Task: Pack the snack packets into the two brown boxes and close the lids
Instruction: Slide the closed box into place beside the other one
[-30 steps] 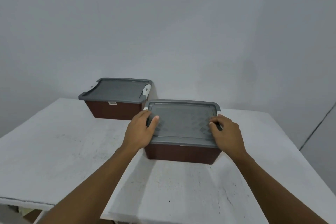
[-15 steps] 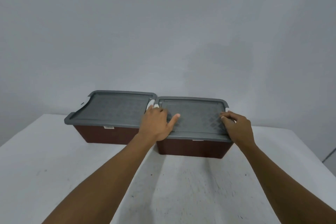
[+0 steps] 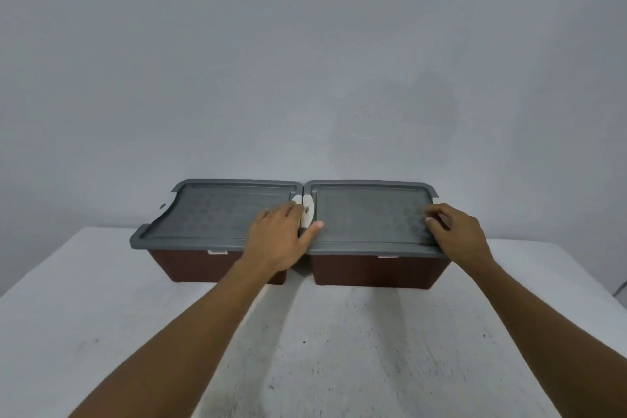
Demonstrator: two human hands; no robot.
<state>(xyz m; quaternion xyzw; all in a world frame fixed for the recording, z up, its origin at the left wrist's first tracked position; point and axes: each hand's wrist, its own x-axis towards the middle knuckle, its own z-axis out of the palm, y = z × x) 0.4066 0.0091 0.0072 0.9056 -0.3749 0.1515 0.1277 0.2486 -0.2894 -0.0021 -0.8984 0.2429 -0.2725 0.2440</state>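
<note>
Two brown boxes stand side by side against the wall, both under grey lids. The left box (image 3: 200,266) has its lid (image 3: 217,214) down, and so does the right box (image 3: 376,271) with its lid (image 3: 369,214). My left hand (image 3: 278,237) rests on the seam between the two lids, fingers spread, thumb on the right lid beside the white latches (image 3: 307,212). My right hand (image 3: 458,234) lies on the right lid's right edge with fingers bent over the rim. No snack packets show.
The white table (image 3: 305,349) stretches toward me in front of the boxes, lightly scuffed. A plain grey wall stands right behind the boxes. The table's right edge falls away at the far right.
The right box has slid back and now sits flush beside the left box at the wall. My left hand moved from the right lid's left edge to the seam between the lids.
</note>
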